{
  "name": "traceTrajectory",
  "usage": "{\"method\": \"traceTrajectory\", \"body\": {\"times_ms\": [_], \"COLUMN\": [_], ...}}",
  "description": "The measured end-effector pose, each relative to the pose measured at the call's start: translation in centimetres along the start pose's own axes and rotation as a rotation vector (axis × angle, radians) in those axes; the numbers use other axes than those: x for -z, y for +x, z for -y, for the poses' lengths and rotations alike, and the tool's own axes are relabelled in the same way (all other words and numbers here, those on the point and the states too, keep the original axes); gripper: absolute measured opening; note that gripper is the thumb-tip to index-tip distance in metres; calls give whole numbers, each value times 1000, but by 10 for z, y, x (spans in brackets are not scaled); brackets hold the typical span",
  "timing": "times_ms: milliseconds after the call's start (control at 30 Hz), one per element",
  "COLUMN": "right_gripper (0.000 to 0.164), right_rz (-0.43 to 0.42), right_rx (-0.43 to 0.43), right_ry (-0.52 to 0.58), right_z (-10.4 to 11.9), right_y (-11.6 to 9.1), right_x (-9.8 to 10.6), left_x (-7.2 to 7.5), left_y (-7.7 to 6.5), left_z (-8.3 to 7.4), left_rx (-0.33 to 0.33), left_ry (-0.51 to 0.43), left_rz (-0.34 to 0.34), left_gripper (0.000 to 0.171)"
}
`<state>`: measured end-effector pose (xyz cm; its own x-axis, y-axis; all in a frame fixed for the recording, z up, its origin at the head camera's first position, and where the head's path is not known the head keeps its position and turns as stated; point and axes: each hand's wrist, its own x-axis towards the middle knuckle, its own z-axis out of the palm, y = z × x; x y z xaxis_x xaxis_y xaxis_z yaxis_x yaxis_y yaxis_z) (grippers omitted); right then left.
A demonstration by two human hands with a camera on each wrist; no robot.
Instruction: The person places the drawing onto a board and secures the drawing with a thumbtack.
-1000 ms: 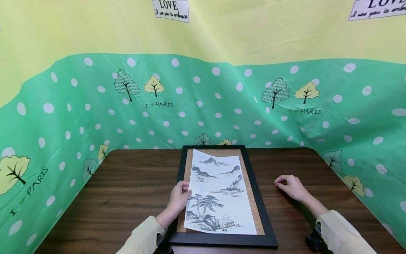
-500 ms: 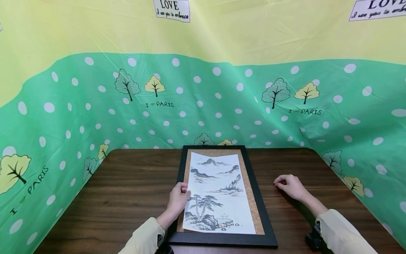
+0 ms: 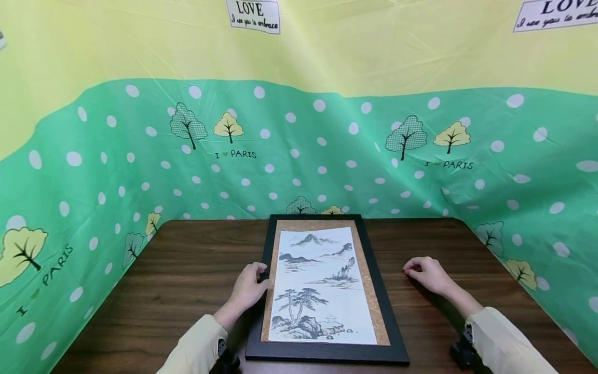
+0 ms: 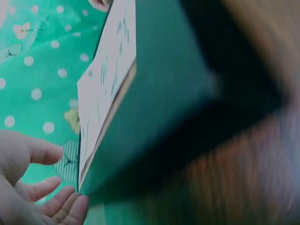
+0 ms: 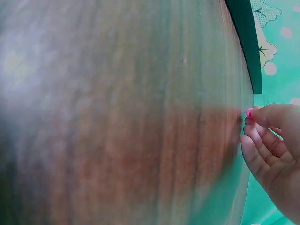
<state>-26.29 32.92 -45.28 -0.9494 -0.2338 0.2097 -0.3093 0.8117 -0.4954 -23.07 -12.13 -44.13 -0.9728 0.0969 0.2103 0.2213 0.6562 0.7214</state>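
A white sheet (image 3: 322, 291) with an ink landscape of mountains and pines lies on a cork board (image 3: 379, 317) set in a black frame (image 3: 327, 353). In the head view my left hand (image 3: 247, 285) is at the frame's left side, thumb and fingers apart. The left wrist view shows this hand (image 4: 42, 183) with parted fingers, holding nothing, beside the frame's edge. To the right of the frame, my right hand (image 3: 430, 275) is low over the table. Its thumb and fingers pinch a small pink thing (image 5: 249, 113), mostly hidden by the fingertips.
The dark wooden table (image 3: 196, 280) extends on both sides of the frame. A green and yellow cloth (image 3: 327, 145) with dots and trees hangs behind it and along both sides.
The left hand has let go of the sheet's left edge and drawn back to the left. The sheet has shifted slightly left and its top now lies flatter. The right hand stays put.
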Motion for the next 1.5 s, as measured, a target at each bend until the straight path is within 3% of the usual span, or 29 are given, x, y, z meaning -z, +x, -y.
{"method": "traceTrajectory", "body": {"times_ms": [167, 267, 533, 800, 1033, 1233, 1400, 1500], "right_gripper": [7, 7, 6, 6, 7, 8, 9, 10], "right_rz": [-3, 9, 21, 44, 50, 119, 160, 177], "right_rx": [11, 8, 76, 103, 132, 149, 123, 63], "right_ry": [1, 18, 31, 59, 110, 163, 217, 262], "right_z": [3, 6, 19, 40, 61, 82, 93, 96], "right_y": [6, 10, 27, 47, 72, 95, 111, 118], "right_x": [0, 1, 4, -1, -20, -35, -47, -55], "left_x": [10, 13, 19, 20, 19, 19, 19, 18], "left_y": [7, 10, 14, 13, 15, 16, 16, 16], "left_z": [15, 25, 42, 44, 46, 47, 47, 47], "left_rx": [-107, -159, -191, -164, -131, -108, -111, -113], "left_ry": [109, 127, 130, 133, 109, 78, 56, 37], "left_rz": [81, 148, 236, 260, 275, 278, 271, 272], "left_gripper": [45, 52, 60, 62, 63, 64, 64, 64]}}
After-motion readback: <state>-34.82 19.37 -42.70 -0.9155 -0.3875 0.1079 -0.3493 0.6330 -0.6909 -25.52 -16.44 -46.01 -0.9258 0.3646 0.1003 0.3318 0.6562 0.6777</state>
